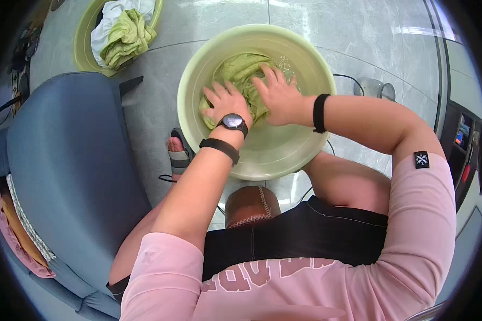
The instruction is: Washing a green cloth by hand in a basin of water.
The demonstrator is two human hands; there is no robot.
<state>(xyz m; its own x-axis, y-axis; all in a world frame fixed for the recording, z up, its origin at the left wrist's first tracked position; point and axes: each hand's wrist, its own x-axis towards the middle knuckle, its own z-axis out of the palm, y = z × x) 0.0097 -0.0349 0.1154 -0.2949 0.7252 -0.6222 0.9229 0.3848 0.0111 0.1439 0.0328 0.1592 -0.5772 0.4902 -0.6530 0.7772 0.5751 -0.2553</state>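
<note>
A pale green plastic basin point(261, 171) holds water and a wet, crumpled green cloth point(243, 68). My left hand point(227, 105) rests with spread fingers on the cloth's left part, a watch on its wrist. Across the cloth's right side lies my right hand point(279, 98), fingers also apart, with a black band at the wrist. Both palms face down, and neither hand grips the fabric. Small bubbles show on the water beyond my right fingertips. The cloth beneath my palms is hidden.
A second green basin point(82, 44) with white and green fabric stands at the upper left. A blue sofa point(72, 152) fills the left side. I sit on a brown stool point(245, 202). Beyond the basin's right rim, a clear container point(369, 87) and a dark cable point(350, 77) lie on the tiles.
</note>
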